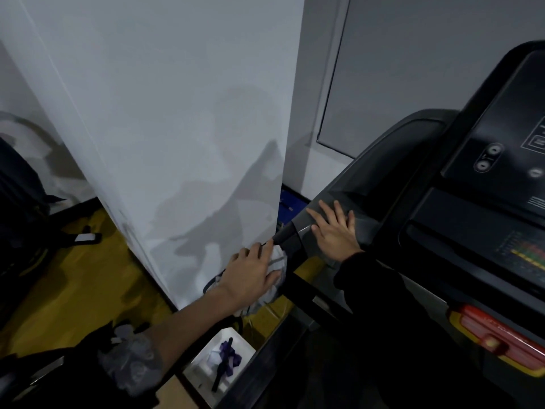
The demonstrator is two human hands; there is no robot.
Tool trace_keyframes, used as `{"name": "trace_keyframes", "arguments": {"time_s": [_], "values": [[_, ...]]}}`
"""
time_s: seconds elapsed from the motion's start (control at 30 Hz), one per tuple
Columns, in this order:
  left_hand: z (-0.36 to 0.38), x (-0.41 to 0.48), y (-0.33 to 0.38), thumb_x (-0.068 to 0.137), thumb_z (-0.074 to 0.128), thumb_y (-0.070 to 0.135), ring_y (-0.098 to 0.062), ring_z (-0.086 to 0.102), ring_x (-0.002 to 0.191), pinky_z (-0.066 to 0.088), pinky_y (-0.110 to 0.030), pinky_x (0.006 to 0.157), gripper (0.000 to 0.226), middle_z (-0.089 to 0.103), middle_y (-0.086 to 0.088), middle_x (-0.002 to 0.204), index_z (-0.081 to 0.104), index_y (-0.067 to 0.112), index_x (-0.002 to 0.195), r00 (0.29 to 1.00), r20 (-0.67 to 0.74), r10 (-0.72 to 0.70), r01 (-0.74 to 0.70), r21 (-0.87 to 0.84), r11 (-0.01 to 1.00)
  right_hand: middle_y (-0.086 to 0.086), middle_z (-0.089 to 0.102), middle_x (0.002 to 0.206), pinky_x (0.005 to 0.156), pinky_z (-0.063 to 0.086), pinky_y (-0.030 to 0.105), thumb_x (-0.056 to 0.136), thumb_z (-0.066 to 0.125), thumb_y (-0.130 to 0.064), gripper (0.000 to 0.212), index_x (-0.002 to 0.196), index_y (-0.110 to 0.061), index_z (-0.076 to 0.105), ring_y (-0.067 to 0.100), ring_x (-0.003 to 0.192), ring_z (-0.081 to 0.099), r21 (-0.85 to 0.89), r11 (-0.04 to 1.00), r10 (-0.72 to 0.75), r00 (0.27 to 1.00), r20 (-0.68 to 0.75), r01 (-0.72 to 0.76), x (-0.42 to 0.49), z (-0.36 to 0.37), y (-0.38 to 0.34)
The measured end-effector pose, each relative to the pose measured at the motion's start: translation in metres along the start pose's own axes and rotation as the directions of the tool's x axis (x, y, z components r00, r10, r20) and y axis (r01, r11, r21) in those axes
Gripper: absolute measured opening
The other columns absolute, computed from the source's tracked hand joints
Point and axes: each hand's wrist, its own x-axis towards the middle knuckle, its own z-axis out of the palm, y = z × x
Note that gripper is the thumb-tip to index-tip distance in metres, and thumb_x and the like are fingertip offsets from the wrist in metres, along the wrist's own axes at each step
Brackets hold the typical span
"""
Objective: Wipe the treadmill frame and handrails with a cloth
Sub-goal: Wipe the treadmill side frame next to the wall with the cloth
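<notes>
The left hand grips a bunched cloth, fingers curled over the top of the wad, and holds it against the treadmill where a short black handrail sticks out from the side arm. The cloth is soft and crumpled, pale grey with darker stripes, and its loose end hangs in folds below the palm. Just beneath it a dark, square-edged frame post slants down toward the deck.

The right hand is released and holds nothing. It lies flat with fingers spread on the smooth grey moulded plastic of the arm, near the cloth but not touching it, and a black sleeve covers the wrist behind it.

Further right sits the console panel — glossy black, with round buttons and fine white markings (too small to read). Below it a glossy red tab rests on a yellow base.

A broad white pillar with a matte, faintly smudged face stands just left of the hands, its corner close to the left hand's knuckles. The floor is dull yellow. On it, below the left forearm, lies a small white box with something purple and black inside, and a black bag slumps at the far left.
</notes>
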Motion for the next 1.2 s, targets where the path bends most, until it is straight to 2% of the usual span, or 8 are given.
{"name": "trace_keyframes", "arguments": {"time_s": [0.17,0.23,0.33,0.4,0.67,0.8,0.97,1.2], "values": [[-0.006,0.021,0.001,0.097,0.035,0.044,-0.033,0.039,0.119,0.038,-0.041,0.099,0.061,0.036,-0.015,0.137,0.021,0.009,0.144,1.0,-0.011,-0.008,0.006,-0.15,0.989,-0.008,0.004,0.159,0.114,-0.009,0.05,0.102,0.024,-0.032,0.045,0.147,-0.034,0.022,0.021,0.146,-0.009,0.002,1.0,0.014,1.0,-0.003,-0.014,-0.001,-0.001,-0.002],[-0.006,0.017,0.003,0.097,0.032,0.043,-0.037,0.051,0.104,0.048,-0.043,0.085,0.06,0.046,-0.018,0.125,0.022,0.01,0.145,0.998,-0.057,0.012,-0.019,-0.124,0.992,-0.008,0.004,0.159,0.114,-0.009,0.05,0.102,0.024,-0.032,0.045,0.147,-0.035,0.021,0.021,0.146,-0.01,0.012,1.0,0.021,1.0,-0.001,-0.021,-0.001,-0.001,-0.002],[0.002,0.004,0.0,0.09,0.033,0.04,-0.034,0.062,0.066,0.055,-0.036,0.051,0.053,0.063,-0.018,0.096,0.042,0.008,0.132,0.991,-0.113,0.065,-0.071,-0.046,0.996,-0.008,0.004,0.159,0.114,-0.009,0.05,0.102,0.023,-0.033,0.045,0.147,-0.035,0.021,0.022,0.146,-0.009,0.008,1.0,0.028,1.0,0.003,-0.028,-0.001,-0.001,-0.003],[0.009,-0.01,-0.007,0.089,0.034,0.04,-0.031,0.062,0.063,0.054,-0.034,0.046,0.054,0.065,-0.017,0.098,0.045,0.007,0.13,0.985,-0.155,0.08,-0.082,-0.003,0.997,-0.008,0.004,0.159,0.114,-0.009,0.05,0.102,0.023,-0.033,0.045,0.147,-0.036,0.021,0.022,0.146,-0.009,0.004,1.0,0.03,1.0,0.0,-0.03,-0.001,-0.001,-0.004],[0.023,-0.07,-0.036,0.08,0.034,0.053,-0.024,0.065,0.073,0.054,-0.027,0.051,0.071,0.063,-0.009,0.109,0.038,0.01,0.137,0.967,-0.232,0.1,-0.074,0.118,0.99,-0.006,0.004,0.159,0.114,-0.009,0.052,0.102,0.023,-0.035,0.045,0.147,-0.038,0.02,0.023,0.146,-0.011,0.005,0.999,0.036,0.999,0.007,-0.036,0.0,0.0,-0.005],[0.019,-0.065,-0.037,0.082,0.032,0.054,-0.025,0.065,0.07,0.052,-0.028,0.047,0.073,0.062,-0.009,0.112,0.032,0.012,0.141,0.983,-0.165,0.079,-0.063,0.097,0.993,-0.005,0.004,0.159,0.113,-0.011,0.052,0.101,0.024,-0.041,0.045,0.146,-0.039,0.023,0.024,0.145,-0.011,0.023,0.998,0.065,0.998,0.012,-0.065,-0.001,-0.001,-0.012],[0.003,-0.03,-0.02,0.096,0.032,0.048,-0.034,0.052,0.106,0.049,-0.04,0.081,0.069,0.037,-0.011,0.139,0.002,0.017,0.15,0.998,-0.048,0.034,-0.039,-0.104,0.994,-0.004,0.007,0.159,0.113,-0.008,0.054,0.1,0.026,-0.043,0.045,0.145,-0.038,0.027,0.026,0.145,-0.009,0.021,0.996,0.088,0.996,-0.006,-0.087,-0.003,0.001,-0.018],[0.005,-0.027,-0.016,0.095,0.025,0.05,-0.038,0.052,0.105,0.05,-0.042,0.08,0.067,0.037,-0.013,0.139,0.006,0.018,0.15,0.997,-0.076,0.035,-0.04,-0.06,0.997,-0.004,0.012,0.158,0.114,-0.005,0.054,0.1,0.029,-0.043,0.044,0.143,-0.036,0.032,0.026,0.146,-0.005,0.016,0.996,0.092,0.994,-0.055,-0.091,-0.005,0.004,-0.018]]}}
